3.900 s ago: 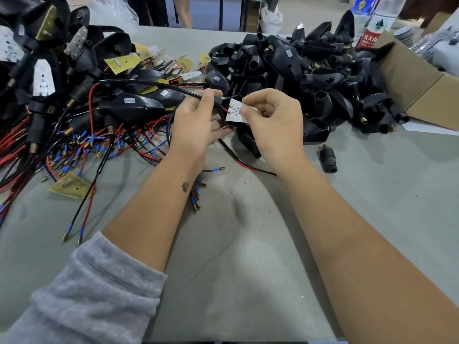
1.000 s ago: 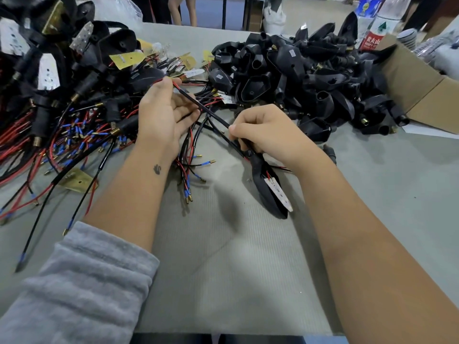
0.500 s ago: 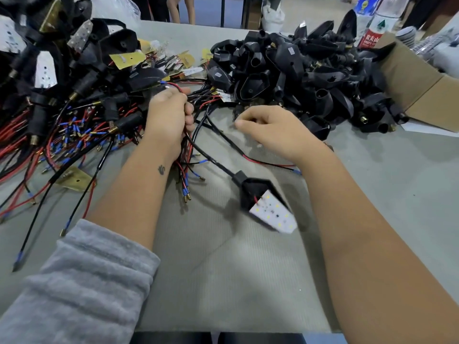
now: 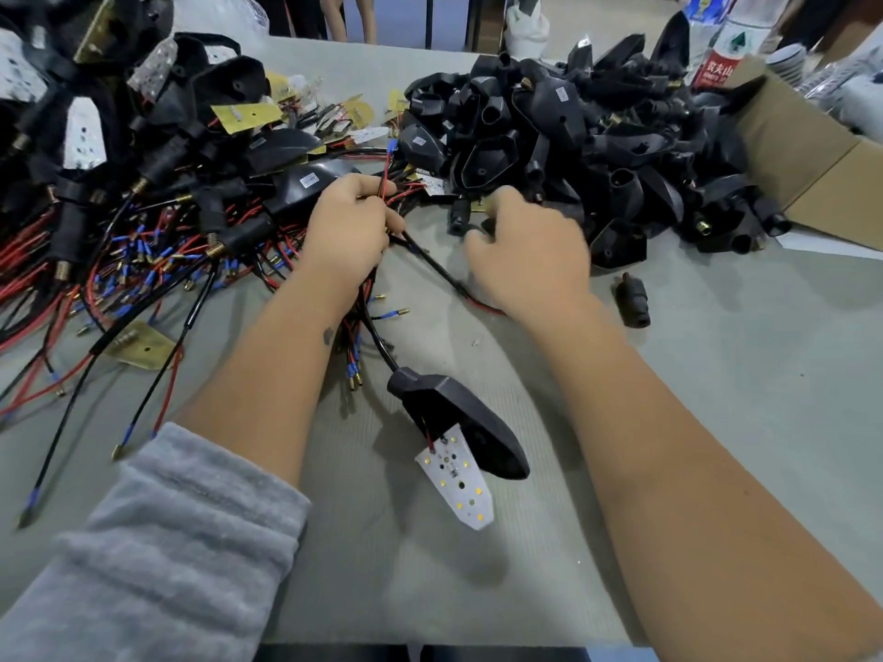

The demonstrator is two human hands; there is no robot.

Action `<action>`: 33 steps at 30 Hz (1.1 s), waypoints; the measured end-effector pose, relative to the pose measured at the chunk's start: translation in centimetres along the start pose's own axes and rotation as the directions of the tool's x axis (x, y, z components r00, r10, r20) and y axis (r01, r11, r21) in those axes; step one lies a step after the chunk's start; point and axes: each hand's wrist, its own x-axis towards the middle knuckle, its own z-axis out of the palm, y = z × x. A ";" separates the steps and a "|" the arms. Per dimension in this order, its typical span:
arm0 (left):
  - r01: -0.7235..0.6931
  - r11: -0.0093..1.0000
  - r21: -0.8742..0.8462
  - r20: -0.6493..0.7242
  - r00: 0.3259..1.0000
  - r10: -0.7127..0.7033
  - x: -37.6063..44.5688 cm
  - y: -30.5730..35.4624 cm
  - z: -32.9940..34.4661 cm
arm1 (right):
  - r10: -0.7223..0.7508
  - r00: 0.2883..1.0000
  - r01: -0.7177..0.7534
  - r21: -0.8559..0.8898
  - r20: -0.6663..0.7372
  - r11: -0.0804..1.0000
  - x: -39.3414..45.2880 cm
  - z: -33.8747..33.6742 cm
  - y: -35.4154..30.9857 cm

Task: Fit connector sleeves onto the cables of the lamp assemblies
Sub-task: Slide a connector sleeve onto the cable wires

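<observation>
Across a grey table [image 4: 716, 422], seen from above by the person working at it, items run from left to right as follows. At the far left lies a tangled heap of finished lamp assemblies [image 4: 119, 183], black housings trailing red and black wires tipped with blue and brass terminals. A grey sleeve [image 4: 157, 556] covers the near part of the left arm. The left hand [image 4: 349, 226] is curled into a fist around a bundle of cables [image 4: 387, 183], with one red wire standing up between its fingers. From that fist a black cable runs down toward the viewer to a lamp assembly [image 4: 458, 422] lying on the table between the two forearms; its white LED board [image 4: 458, 484] sticks out of the black housing. The right hand [image 4: 530, 255] is blurred and reaches toward the edge of a pile of empty black housings [image 4: 597, 136]; its fingers are bent, but I cannot tell whether they hold anything. Just right of that wrist a single black connector sleeve [image 4: 633, 298] lies by itself on the table. Far right sits an open cardboard box [image 4: 812, 169], with bottles [image 4: 721, 45] behind it.
</observation>
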 end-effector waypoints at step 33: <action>-0.195 0.949 0.248 0.116 0.978 0.171 -2.3 0.0 3.2 | 0.249 0.915 -0.281 0.944 0.319 -0.174 0.3 0.0 -0.6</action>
